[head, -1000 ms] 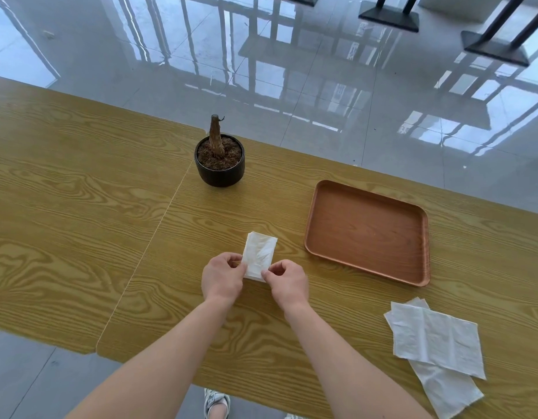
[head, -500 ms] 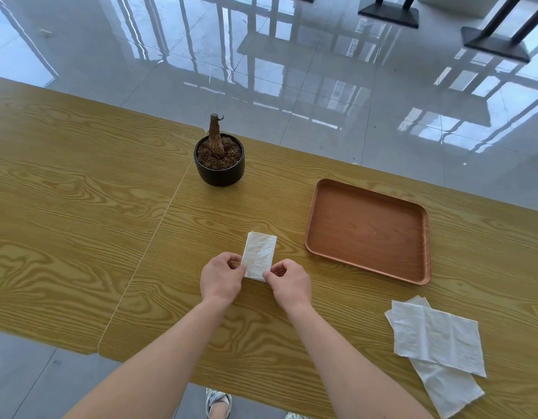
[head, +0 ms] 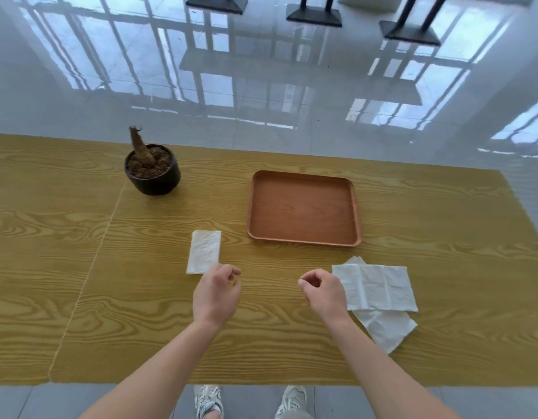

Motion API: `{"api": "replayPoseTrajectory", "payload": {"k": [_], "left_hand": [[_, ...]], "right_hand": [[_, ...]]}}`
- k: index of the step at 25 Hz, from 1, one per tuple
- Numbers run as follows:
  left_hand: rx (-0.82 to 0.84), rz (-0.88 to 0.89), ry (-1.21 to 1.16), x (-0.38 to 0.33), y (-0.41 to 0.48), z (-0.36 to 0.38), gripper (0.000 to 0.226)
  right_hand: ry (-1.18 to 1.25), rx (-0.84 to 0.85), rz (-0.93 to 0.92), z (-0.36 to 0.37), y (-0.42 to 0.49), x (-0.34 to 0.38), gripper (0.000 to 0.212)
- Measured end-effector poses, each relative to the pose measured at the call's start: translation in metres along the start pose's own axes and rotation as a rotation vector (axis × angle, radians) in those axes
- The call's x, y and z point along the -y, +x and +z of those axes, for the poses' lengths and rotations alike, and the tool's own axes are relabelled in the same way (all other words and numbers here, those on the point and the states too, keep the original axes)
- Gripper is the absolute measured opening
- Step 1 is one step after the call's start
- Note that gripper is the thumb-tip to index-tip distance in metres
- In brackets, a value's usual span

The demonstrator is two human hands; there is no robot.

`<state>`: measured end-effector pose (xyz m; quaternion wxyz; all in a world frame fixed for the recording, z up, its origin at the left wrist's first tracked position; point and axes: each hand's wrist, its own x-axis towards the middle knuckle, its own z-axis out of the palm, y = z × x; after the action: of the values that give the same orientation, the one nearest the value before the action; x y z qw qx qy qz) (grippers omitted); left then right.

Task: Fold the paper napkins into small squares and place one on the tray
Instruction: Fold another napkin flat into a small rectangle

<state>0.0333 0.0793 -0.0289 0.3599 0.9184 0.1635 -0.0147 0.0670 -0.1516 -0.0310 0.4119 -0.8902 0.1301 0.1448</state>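
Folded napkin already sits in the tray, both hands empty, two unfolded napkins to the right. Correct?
Not quite. The head view shows the folded napkin on the table, left of the tray, which holds nothing. Left hand and right hand are empty; unfolded napkins lie right.

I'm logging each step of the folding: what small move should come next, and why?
Probably the right hand slides right to pinch the top unfolded napkin. The folded napkin lies released beside the left hand, both hands are empty, and the tray holds nothing yet.

Both hands off the folded napkin (head: 203, 251), right hand (head: 323, 291) now beside the unfolded napkins (head: 379, 287)
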Motion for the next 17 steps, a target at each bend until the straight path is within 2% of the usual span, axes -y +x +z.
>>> {"api": "replayPoseTrajectory", "payload": {"k": [5,8,10,13,17], "left_hand": [[0.165,0.139,0.001,-0.060,-0.029,0.065,0.014],[0.239,0.255,0.054,-0.100,-0.027,0.101,0.025],[0.270,0.327,0.127,-0.125,-0.019,0.121,0.035],[0.289,0.383,0.265,-0.149,-0.003,0.141,0.040],[0.283,0.392,0.412,-0.162,0.010,0.157,0.034]], "right_hand": [[-0.033,-0.137,0.046,-0.073,-0.009,-0.064,0.015],[-0.139,-0.185,0.021,-0.110,0.000,-0.091,0.006],[-0.239,-0.207,-0.028,-0.132,0.015,-0.102,0.013],[-0.400,-0.146,-0.111,-0.152,0.041,-0.105,0.027],[-0.554,-0.055,-0.211,-0.158,0.065,-0.107,0.032]]}}
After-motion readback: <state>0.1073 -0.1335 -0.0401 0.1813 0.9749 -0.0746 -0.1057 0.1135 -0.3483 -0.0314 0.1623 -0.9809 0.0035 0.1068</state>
